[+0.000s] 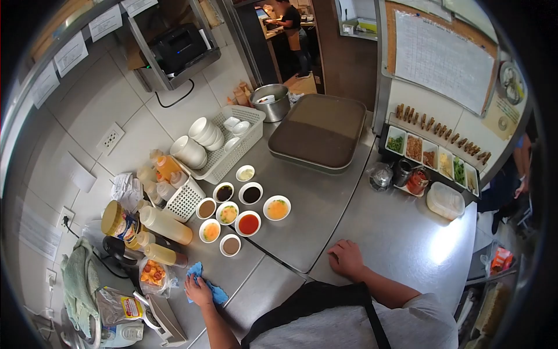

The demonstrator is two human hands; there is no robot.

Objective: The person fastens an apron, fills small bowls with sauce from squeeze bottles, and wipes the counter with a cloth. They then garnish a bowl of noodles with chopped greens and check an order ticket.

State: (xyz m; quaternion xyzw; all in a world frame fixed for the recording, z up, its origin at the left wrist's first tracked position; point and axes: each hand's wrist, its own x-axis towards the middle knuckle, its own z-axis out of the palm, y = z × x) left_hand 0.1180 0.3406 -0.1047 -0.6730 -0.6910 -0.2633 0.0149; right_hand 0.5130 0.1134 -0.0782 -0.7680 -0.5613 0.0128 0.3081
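My left hand (199, 290) lies on a crumpled blue cloth (217, 292) on the steel counter, its fingers spread a little over it. On the bare metal farther right rests my right hand (345, 257), fingers slightly curled and loosely apart, holding nothing. Ahead of my left hand stand several small white bowls of sauces. Among them are one with red sauce (249, 223), one with dark liquid (251, 193), one with orange and green contents (277, 208) and a brown one (230, 245) nearest me.
Squeeze bottles (168, 225) and a bag of orange pieces (153, 273) stand at the left. Behind are a basket of white bowls (232, 152), a brown tray (318, 131) and a steel pot (271, 104). Topping containers (430, 156) line the right. A person (290, 35) stands beyond the doorway.
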